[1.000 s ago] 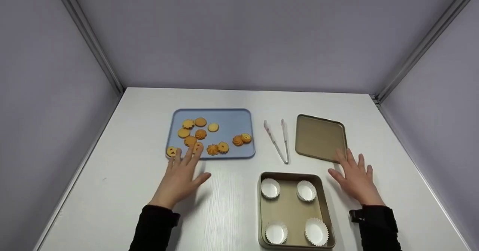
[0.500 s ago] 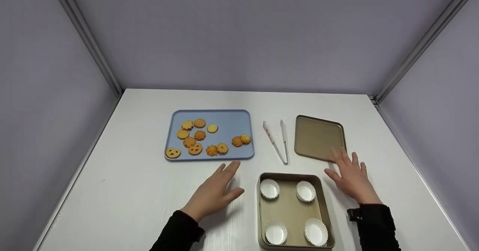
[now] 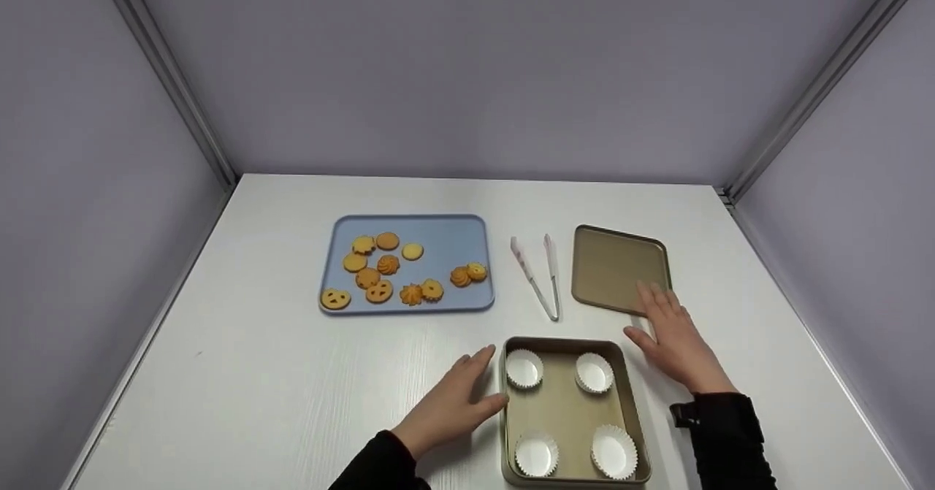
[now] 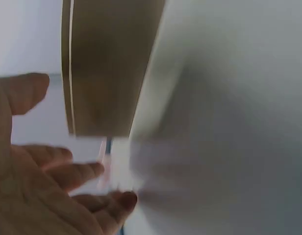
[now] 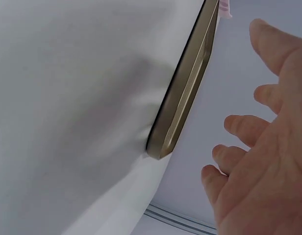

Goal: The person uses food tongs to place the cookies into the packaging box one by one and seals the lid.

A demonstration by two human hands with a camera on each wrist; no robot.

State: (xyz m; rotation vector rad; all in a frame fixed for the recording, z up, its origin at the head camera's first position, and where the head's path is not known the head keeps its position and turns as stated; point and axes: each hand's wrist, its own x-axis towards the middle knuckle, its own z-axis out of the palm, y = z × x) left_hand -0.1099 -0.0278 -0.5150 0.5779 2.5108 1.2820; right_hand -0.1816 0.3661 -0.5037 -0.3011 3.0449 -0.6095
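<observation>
My left hand (image 3: 449, 406) is beside the left wall of a gold baking tin (image 3: 561, 410), its thumb close to the rim. In the left wrist view the fingers (image 4: 82, 174) are loosely spread next to the tin's side wall (image 4: 107, 68), and I cannot tell whether they touch it. White fluted paper cups (image 3: 537, 453) stand in the tin, near its corners. Over the near right corner of a flat gold lid (image 3: 617, 267) my right hand (image 3: 679, 347) hovers with extended fingers. A gap shows between that hand and the lid (image 5: 183, 93) in the right wrist view.
At the back left lies a blue tray (image 3: 445, 234) bearing several cookies (image 3: 379, 291) of different shapes. Between tray and lid are tongs (image 3: 551, 285) with their arms spread, hinge toward me. Grey panels (image 3: 467, 74) surround the white table (image 3: 256, 373).
My left hand has travelled right and toward me, from the near edge of the blue tray to the tin's left side. The right hand has shifted slightly left over the lid's corner.
</observation>
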